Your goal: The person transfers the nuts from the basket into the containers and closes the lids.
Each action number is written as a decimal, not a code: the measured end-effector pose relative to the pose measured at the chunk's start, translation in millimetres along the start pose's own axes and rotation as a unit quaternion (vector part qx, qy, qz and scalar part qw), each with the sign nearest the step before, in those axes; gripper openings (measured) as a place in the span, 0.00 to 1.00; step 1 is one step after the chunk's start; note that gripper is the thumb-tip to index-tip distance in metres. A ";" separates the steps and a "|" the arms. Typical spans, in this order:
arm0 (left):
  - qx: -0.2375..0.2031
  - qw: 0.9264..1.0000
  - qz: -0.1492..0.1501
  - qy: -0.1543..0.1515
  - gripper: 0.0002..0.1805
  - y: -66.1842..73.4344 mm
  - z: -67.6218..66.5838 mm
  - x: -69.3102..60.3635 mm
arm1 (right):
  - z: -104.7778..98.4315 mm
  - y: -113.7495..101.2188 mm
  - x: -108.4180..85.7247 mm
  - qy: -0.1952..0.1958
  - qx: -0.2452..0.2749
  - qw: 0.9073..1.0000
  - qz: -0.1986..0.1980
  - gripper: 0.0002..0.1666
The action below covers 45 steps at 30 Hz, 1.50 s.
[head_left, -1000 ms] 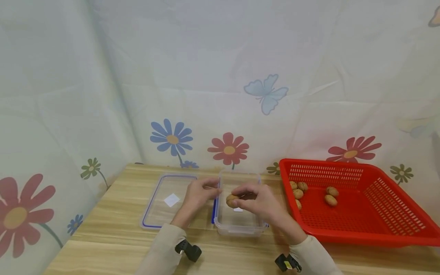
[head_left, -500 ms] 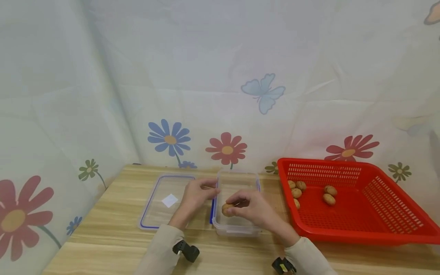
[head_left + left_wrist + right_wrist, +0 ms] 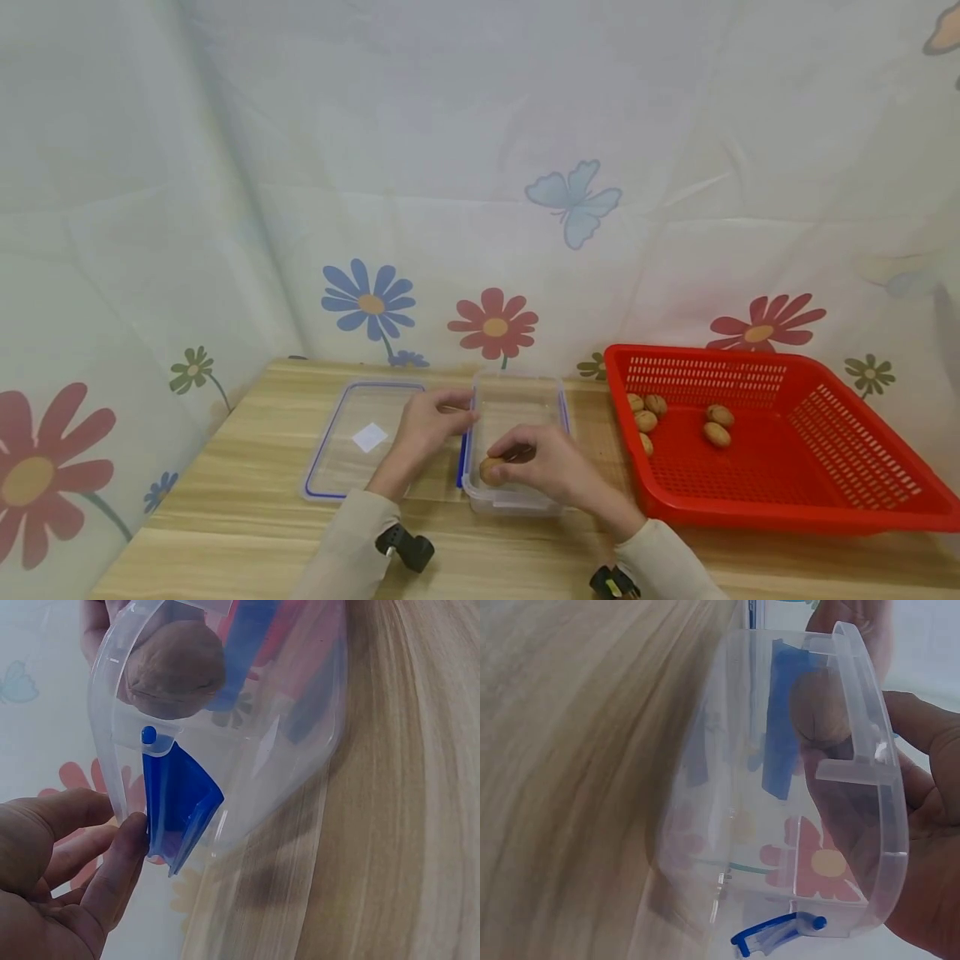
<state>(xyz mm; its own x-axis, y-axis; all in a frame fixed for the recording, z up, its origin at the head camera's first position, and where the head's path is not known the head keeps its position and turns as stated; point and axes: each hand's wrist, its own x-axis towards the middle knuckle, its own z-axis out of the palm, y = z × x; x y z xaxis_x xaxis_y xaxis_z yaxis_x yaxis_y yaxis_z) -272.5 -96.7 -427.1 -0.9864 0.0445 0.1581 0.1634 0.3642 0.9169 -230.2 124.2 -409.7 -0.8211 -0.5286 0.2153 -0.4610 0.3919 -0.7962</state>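
One walnut [image 3: 488, 470] lower, others [image 3: 717, 434] perhaps six

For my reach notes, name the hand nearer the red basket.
Right. The right hand, pinching a walnut, is left of the red basket; the left hand is farther left, at the left edge of the clear container.

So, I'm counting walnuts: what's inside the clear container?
One walnut shows inside the clear container, pinched by the right hand. No other walnut is visible there; in the head view, that hand covers the spot beneath it.
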 end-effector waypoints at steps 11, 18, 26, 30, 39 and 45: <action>-0.002 1.000 0.003 0.003 0.18 -0.1 -0.9 0.8 | 3.3 0.0 0.8 -0.016 -0.007 1.000 0.017 0.10; -0.002 1.000 0.001 0.004 0.18 0.2 -1.6 0.1 | 3.9 -2.1 0.6 -0.024 -0.009 0.999 0.025 0.10; 0.002 1.000 0.002 0.005 0.18 1.3 -2.0 -0.7 | 2.0 -2.1 1.7 -0.022 -0.012 0.999 0.029 0.12; -0.002 1.000 0.002 0.005 0.18 0.7 -1.6 -0.4 | -0.9 -3.2 1.5 -0.013 -0.022 1.000 0.017 0.11; -0.021 1.000 -0.001 -0.003 0.19 -1.4 -0.4 -1.5 | -10.4 -17.5 -0.9 0.013 -0.036 0.999 -0.006 0.10; -0.023 1.000 0.003 -0.003 0.20 -2.0 0.1 -1.6 | -23.5 -31.5 -2.7 0.019 -0.042 0.999 -0.015 0.11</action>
<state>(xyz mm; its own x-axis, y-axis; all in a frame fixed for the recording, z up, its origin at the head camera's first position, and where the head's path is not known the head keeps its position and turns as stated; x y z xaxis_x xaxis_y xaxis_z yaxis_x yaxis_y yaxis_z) -271.3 -97.4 -429.2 -0.9855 0.0516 0.1616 0.1696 0.3206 0.9319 -221.5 131.0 -371.9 -0.8182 -0.5123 0.2609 -0.5108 0.4396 -0.7388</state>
